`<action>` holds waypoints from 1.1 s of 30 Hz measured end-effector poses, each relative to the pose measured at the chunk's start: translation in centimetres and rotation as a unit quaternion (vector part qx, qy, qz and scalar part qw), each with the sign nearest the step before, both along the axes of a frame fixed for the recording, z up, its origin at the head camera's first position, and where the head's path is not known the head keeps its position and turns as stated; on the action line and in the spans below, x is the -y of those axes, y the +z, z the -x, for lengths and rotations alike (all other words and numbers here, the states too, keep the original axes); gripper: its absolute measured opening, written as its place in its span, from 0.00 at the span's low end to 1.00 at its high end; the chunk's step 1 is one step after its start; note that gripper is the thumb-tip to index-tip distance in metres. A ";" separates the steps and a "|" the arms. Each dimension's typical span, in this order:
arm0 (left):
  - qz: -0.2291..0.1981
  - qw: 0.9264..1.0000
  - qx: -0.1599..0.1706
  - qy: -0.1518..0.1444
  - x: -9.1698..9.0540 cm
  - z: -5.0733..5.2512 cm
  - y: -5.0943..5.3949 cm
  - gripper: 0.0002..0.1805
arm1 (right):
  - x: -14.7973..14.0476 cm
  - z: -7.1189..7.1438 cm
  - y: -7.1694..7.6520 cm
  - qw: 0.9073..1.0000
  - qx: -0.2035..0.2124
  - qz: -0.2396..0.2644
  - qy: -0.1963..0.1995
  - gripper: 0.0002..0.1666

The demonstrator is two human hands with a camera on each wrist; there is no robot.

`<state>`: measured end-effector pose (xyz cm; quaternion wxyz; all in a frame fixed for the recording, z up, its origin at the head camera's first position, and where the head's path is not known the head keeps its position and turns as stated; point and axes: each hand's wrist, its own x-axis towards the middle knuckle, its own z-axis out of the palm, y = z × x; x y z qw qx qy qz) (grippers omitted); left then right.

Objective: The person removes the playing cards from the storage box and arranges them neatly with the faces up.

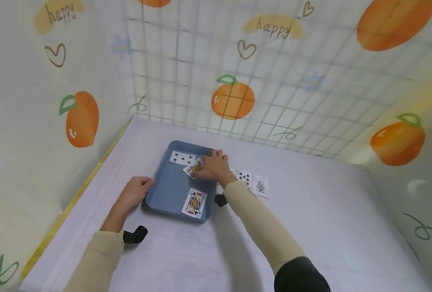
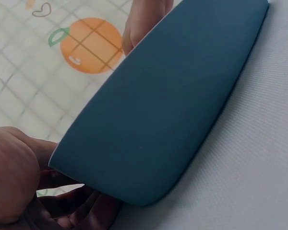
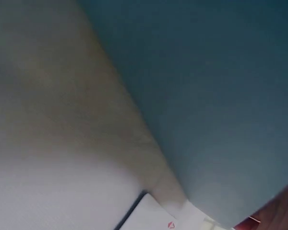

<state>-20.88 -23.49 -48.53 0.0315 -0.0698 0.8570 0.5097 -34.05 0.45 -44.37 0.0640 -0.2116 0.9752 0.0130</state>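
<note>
A face card is laid in the far right part of a blue tray, partly covered by the right hand. The thumb of that hand is set over the card, with the other fingers extended toward the tray's right rim; whether the card is pinched or only touched cannot be told. In the same tray, a spade card is placed lengthwise along the far wall, just beside the face card, and a club face card is placed in the near right corner. The tray's left rim is grasped by the left hand — its fingers are seen curled at the wall in the left wrist view. To the right of the tray, a row of cards is laid on the white-covered table: a many-pipped spade card and a black-and-white card are shown, the rest being hidden by the right arm. The backdrop is printed with oranges, hearts and lettering.
</note>
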 end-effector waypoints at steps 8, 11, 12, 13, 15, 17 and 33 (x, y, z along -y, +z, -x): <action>0.008 1.000 0.012 0.005 -0.1 0.0 0.0 0.21 | 0.3 0.3 -0.7 1.000 -0.009 0.004 -0.003 0.53; 0.010 1.000 0.017 0.007 0.0 0.1 -0.1 0.21 | 0.5 0.4 -1.0 1.000 -0.013 0.004 -0.003 0.56; 0.010 1.000 0.018 0.007 0.0 0.1 -0.1 0.21 | 0.5 0.4 -1.1 1.000 -0.015 0.004 -0.003 0.57; 0.011 1.000 0.017 0.006 0.0 0.1 0.0 0.21 | 0.6 0.4 -1.1 1.000 -0.015 0.003 -0.004 0.57; 0.008 1.000 0.018 0.006 0.1 0.1 0.0 0.21 | 0.8 0.4 -1.2 1.000 -0.018 0.000 -0.007 0.58; 0.005 1.000 0.020 0.005 0.1 0.1 -0.1 0.22 | 1.0 0.3 -1.2 1.000 -0.019 -0.002 -0.012 0.58; 0.010 0.999 0.034 0.006 0.1 0.1 0.1 0.22 | 1.3 0.5 -1.6 0.999 -0.024 -0.011 -0.027 0.51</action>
